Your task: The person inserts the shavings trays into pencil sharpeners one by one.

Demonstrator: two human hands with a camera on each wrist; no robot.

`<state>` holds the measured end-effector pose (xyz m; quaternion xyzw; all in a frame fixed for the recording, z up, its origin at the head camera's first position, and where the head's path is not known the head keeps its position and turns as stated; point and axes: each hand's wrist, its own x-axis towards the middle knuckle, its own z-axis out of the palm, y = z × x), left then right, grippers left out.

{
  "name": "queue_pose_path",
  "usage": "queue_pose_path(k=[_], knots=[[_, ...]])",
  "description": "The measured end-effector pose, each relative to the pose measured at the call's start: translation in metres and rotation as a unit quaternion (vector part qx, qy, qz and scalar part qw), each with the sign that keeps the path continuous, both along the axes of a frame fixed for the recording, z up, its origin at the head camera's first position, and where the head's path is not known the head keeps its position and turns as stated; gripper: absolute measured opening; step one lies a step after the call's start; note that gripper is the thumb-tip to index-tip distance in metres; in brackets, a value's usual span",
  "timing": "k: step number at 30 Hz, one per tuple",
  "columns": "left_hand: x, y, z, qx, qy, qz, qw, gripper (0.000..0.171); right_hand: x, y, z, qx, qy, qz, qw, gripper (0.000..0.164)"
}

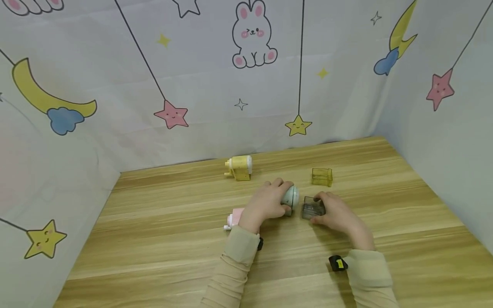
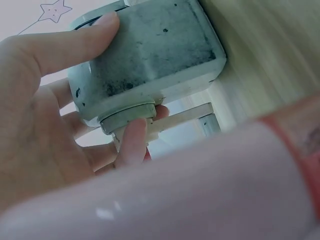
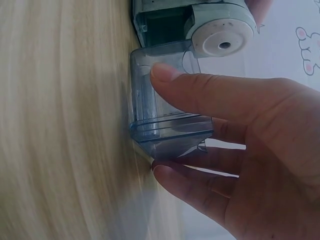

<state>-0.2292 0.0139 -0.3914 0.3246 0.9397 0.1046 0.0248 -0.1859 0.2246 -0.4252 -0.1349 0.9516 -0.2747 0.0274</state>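
My left hand [image 1: 269, 202] grips a pale green crank pencil sharpener [image 1: 289, 196]. In the left wrist view its smudged body [image 2: 155, 50] lies between thumb and fingers, the crank handle [image 2: 187, 116] below. A clear grey shavings drawer [image 1: 312, 209] is held by my right hand [image 1: 336, 214], just right of the sharpener. The right wrist view has the thumb on one side of the drawer [image 3: 165, 95] and fingers at its far end. The drawer's inner end is right at the sharpener's open slot [image 3: 167, 26], close over the tabletop.
A yellow sharpener [image 1: 240, 167] stands at the back; a yellow see-through drawer [image 1: 322, 176] lies to its right. Partly behind my left wrist is a pink sharpener [image 1: 235, 217]. The wooden table [image 1: 161, 239] meets a patterned curtain [image 1: 208, 85] at the back.
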Motion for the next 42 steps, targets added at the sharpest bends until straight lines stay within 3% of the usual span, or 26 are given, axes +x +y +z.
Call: queue_pose_path(k=[22, 36, 42], knots=[[0.005, 0.008, -0.006, -0.028, 0.034, -0.003, 0.9990, 0.064, -0.003, -0.008, 0.000, 0.002, 0.015, 0.013, 1.000, 0.059], [0.012, 0.016, -0.001, -0.033, 0.046, -0.021, 0.9982, 0.064, -0.003, -0.009, -0.002, 0.004, 0.015, 0.011, 1.000, 0.061], [0.013, 0.018, 0.001, -0.027, 0.034, -0.018, 0.9989, 0.064, -0.003, -0.007, -0.003, 0.003, 0.015, 0.011, 1.000, 0.062]])
